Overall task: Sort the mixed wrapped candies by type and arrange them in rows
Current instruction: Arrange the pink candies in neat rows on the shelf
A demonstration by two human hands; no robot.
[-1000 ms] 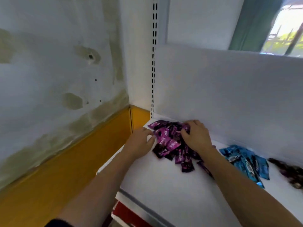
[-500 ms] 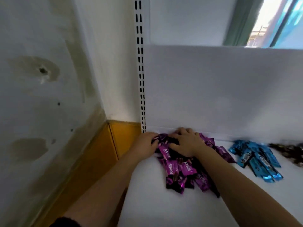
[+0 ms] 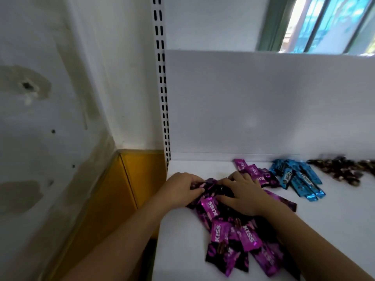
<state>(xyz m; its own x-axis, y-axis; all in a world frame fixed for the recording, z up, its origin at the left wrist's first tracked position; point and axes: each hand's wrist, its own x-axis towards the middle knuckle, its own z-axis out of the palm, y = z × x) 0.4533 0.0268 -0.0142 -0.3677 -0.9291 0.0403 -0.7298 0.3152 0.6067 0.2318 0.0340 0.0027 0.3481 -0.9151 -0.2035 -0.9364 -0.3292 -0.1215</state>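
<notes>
A heap of purple "KISS" candies (image 3: 233,236) lies on the white shelf (image 3: 182,250) near its left end. My left hand (image 3: 180,189) rests at the heap's far left edge, fingers curled onto a few purple wrappers. My right hand (image 3: 243,195) lies palm down on top of the heap, fingers spread over the wrappers. A few more purple candies (image 3: 251,171) trail toward the back panel. To their right sits a pile of blue candies (image 3: 298,179), and beyond it a blurred pile of dark brown candies (image 3: 345,169).
A white back panel (image 3: 263,102) rises behind the shelf, with a slotted upright (image 3: 162,88) at its left. A stained wall with a yellow lower band (image 3: 113,199) stands beyond the shelf's left edge. A window (image 3: 324,23) is at the upper right.
The view has swung closer and lower over the shelf. Both hands have drawn the purple heap a little nearer the front, and more purple candies now show behind the right hand.
</notes>
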